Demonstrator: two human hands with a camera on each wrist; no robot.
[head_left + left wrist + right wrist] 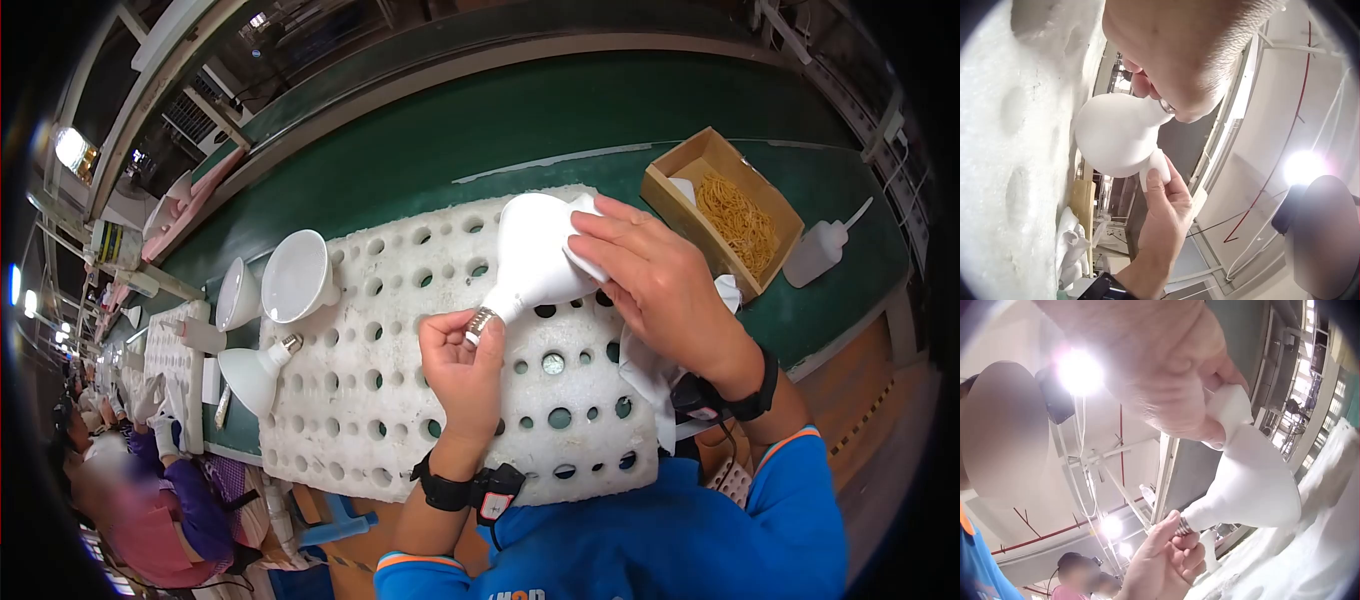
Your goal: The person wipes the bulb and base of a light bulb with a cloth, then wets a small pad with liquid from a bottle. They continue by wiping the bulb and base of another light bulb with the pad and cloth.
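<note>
A white reflector light bulb (540, 250) is held tilted over a foam board, its wide end away from the wearer. My left hand (466, 385) pinches the bulb's metal screw base (482, 322) between thumb and fingers. At the bulb's side, my right hand (665, 285) holds a folded white cloth (1232, 414) against the white surface. In the left wrist view the thumb of the right hand (1163, 209) lies over that cloth, with the fingers behind it.
The holed foam board (345, 400) lies on a green bench (600, 110). More bulbs (297, 280) stand at its left. Rubber bands (738, 225) fill a box (675, 210) at right, beside a squeeze bottle (815, 255). Another person (155, 520) sits at the left.
</note>
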